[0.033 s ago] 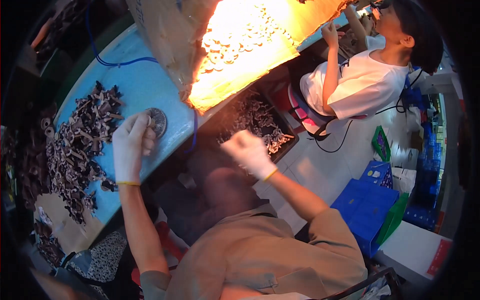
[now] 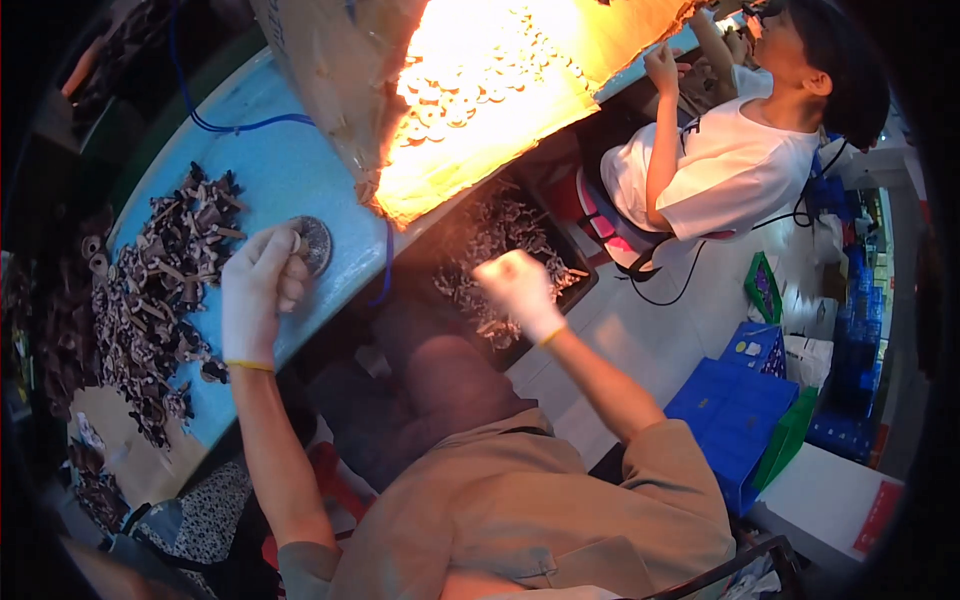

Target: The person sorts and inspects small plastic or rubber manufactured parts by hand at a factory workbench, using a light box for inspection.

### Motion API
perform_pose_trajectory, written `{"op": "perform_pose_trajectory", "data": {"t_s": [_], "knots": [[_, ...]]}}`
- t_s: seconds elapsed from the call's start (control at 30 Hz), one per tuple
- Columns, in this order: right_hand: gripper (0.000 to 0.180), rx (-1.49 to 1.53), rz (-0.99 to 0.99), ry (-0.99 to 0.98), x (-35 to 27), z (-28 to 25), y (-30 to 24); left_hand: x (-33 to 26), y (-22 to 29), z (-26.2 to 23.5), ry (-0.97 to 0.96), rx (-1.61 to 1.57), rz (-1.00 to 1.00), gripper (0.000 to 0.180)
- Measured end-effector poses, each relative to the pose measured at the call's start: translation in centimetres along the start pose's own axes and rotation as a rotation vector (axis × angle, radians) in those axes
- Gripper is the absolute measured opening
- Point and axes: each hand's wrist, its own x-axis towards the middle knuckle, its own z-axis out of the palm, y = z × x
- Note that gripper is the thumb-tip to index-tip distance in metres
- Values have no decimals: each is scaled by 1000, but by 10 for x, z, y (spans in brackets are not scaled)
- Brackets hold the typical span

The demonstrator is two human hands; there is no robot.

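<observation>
A round grey metal disc (image 2: 314, 243) lies on the blue worktop (image 2: 285, 170), near its right edge, and the left hand (image 2: 258, 290), in a white glove, rests on the worktop with its fingertips touching the disc's left side; the fingers are curled loosely about it, not lifting it. Left of that hand a heap of small dark metal parts (image 2: 150, 300) spreads over the worktop, and a blue cable (image 2: 215, 125) runs across the far part of it. The right hand (image 2: 515, 285), also gloved in white, is clenched into a fist and held in the air over a dark tray of similar small parts (image 2: 490, 235) below the worktop's edge; whether anything is inside the fist cannot be told. Beyond, a brightly lit cardboard sheet (image 2: 480, 90) carries more pieces. At far right another person in a white shirt (image 2: 730, 170) sits working, with blue boxes (image 2: 735, 410) on the floor nearby.
</observation>
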Motion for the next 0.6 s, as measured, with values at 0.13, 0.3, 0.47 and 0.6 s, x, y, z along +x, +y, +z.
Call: {"op": "perform_pose_trajectory", "data": {"t_s": [0.13, 0.3, 0.47, 0.6], "knots": [[31, -38, 82, 84, 60, -47, 53, 6, -12, -16, -79, -130, -60, 37], [47, -741, -115, -130, 103, -3, 49, -1, 0, -3, -16, -11, -60, 37], [52, -638, -161, -33, 101, 9, 60, -11, 1, 6, 63, -32, -28, 38], [50, -501, -208, 49, 91, 5, 76, -10, -2, 6, 77, -38, -2, 40]]}}
